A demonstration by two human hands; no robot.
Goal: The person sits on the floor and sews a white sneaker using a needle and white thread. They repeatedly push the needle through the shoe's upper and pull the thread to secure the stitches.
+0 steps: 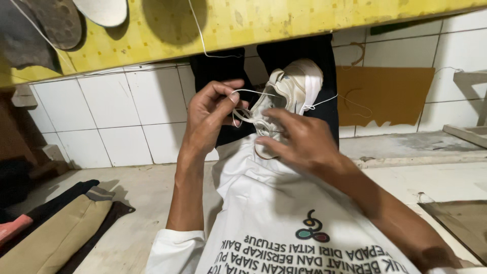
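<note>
While the white shoe (291,89) rested on the person's lap against the dark trousers (284,56), below the edge of the yellow surface (284,18), the step in hand appeared to be hand-stitching or threading along the shoe's upper edge. Left hand (210,114) was nearly closed, thumb and forefinger pinched on a loop of white thread (248,92) drawn out from the shoe. Right hand (299,139) lay half open, fingers spread over the near end of the shoe, steadying it; whether it also held a needle could not be told. Judged next requirement: keeping the thread taut and the shoe steady for the following pass. Folded cloths (61,228) lay on the floor, well apart.
</note>
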